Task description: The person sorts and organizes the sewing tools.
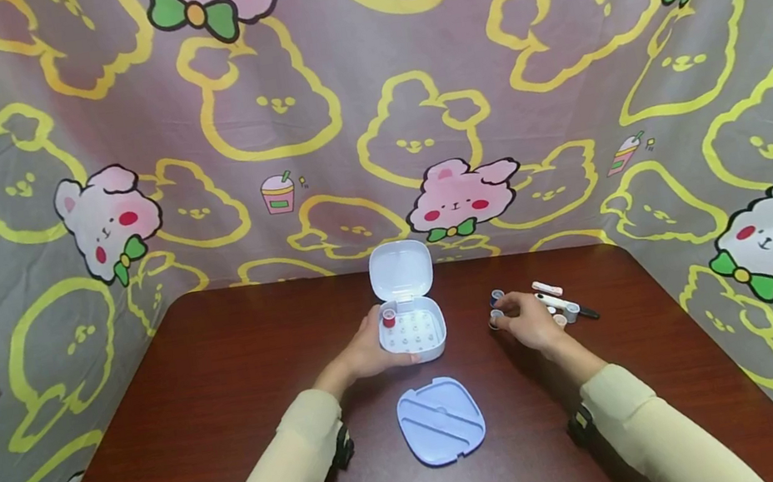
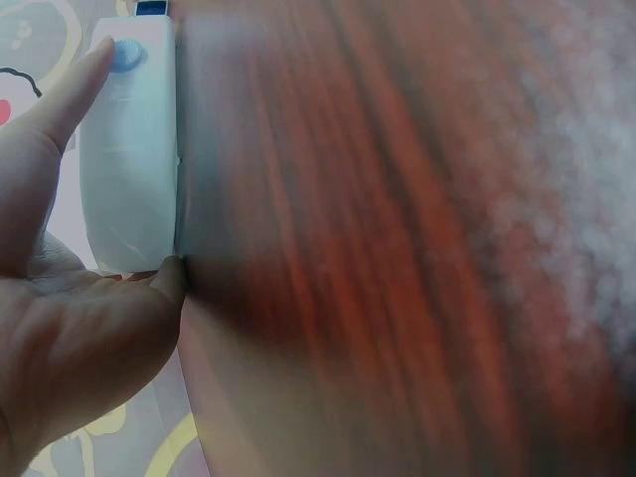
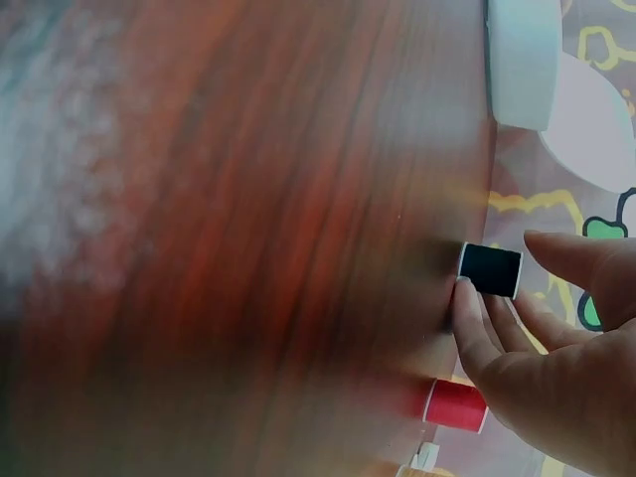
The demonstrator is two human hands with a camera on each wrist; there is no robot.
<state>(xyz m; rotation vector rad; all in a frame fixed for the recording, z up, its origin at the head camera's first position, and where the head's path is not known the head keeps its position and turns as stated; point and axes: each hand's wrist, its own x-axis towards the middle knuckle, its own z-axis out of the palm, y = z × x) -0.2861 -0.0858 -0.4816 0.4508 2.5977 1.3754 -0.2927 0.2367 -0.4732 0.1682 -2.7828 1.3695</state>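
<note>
My left hand [image 1: 364,351] grips the white sewing box [image 1: 431,352] around its left side and front, thumb [image 2: 171,276] at the lower edge. The box's lid [image 1: 400,271] stands raised. Inside, rows of small pegs show, and a red thread spool [image 1: 389,318] sits at the back left. At the right, my right hand [image 1: 532,323] reaches around a black thread spool [image 3: 490,270] standing on the table. Its fingertips [image 3: 465,290] are against the spool's side, while the thumb is spread just apart from it. Behind it stands a dark blue spool [image 1: 497,297].
A light blue divider tray [image 1: 442,422] lies in front of the box. Beyond my right hand are several spools [image 1: 572,313], a dark-tipped pen-like tool [image 1: 583,312] and a pink-and-white strip [image 1: 547,288]. Patterned cloth [image 1: 316,176] hangs around the wooden table [image 1: 238,357].
</note>
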